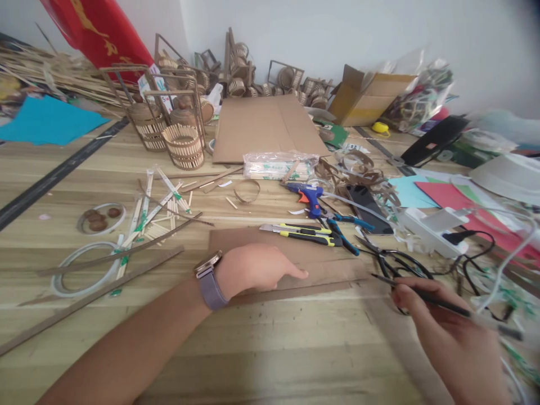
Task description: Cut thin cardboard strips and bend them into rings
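My left hand (257, 267) lies over a brown strip of cardboard (333, 271) on a larger cardboard piece (236, 239), pressing down. One finger stretches to the right; the others are partly tucked beneath the palm. In my right hand (455, 332) is a dark pencil (439, 302), its pointed tip just off the strip's right end. Black-handled scissors (400, 264) lie right behind that hand. A yellow-and-black utility knife (304, 232), with its blade out, rests on the cardboard beyond my left hand, close to blue-handled pliers (343, 236).
A blue glue gun (310, 197) and a phone (369, 209) lie farther back. Small bamboo baskets (183, 145) stand at the left rear, near a large cardboard sheet (265, 124). Tape rolls (86, 270) and thin sticks (164, 219) lie left; a power strip (434, 230) sits right.
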Action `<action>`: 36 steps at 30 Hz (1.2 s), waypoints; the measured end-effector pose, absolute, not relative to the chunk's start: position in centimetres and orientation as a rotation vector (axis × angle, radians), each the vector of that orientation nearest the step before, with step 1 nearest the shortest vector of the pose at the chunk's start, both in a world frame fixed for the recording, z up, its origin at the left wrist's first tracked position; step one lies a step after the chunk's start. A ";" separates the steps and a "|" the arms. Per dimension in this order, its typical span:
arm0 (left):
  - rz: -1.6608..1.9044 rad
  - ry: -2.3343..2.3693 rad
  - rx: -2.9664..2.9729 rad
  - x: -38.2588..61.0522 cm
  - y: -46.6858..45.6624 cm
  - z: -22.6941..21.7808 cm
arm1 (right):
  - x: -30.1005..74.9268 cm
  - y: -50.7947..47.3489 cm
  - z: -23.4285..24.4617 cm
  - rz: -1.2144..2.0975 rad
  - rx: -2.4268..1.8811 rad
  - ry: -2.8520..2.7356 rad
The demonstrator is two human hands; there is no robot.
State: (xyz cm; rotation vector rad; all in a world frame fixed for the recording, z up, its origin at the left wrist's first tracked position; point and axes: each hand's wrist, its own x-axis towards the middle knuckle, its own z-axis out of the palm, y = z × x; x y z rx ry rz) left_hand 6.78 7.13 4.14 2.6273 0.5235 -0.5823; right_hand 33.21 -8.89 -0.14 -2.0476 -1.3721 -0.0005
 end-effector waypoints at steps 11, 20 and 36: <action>-0.512 0.573 2.632 6.2 6.6 4.5 | 28.3 -6.2 -2.8 0.027 -1.745 -1.999; -0.614 0.608 2.674 2.4 6.7 4.9 | 28.7 -6.6 -3.0 0.024 -1.836 -1.961; -0.551 0.576 2.672 1.4 7.0 4.9 | 19.7 -7.1 1.3 0.501 -1.311 -1.996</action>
